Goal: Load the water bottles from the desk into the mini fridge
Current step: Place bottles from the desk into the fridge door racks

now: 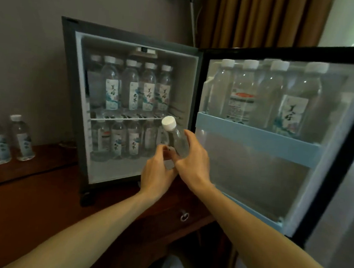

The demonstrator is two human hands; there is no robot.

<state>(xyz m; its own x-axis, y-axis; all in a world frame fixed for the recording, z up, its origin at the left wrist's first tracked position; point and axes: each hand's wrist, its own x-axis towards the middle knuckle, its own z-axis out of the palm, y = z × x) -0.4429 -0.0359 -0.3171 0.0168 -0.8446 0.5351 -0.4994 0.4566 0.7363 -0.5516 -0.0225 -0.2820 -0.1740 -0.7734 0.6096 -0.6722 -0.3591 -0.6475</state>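
Observation:
A clear water bottle [177, 137] with a white cap is held tilted in front of the open mini fridge [136, 41], near its lower shelf. My right hand [193, 158] grips the bottle's body and my left hand [159, 170] holds its lower end from the left. Both fridge shelves carry rows of the same labelled bottles [131, 88]. The open door [276, 140] on the right has several bottles in its upper blue rack. More bottles [21, 138] stand on the wooden desk [31, 197] at the far left.
A black cable [22, 175] runs across the desk left of the fridge. A drawer with a ring pull [184, 216] sits below my hands. The door's lower rack holds nothing. Brown curtains hang behind the fridge.

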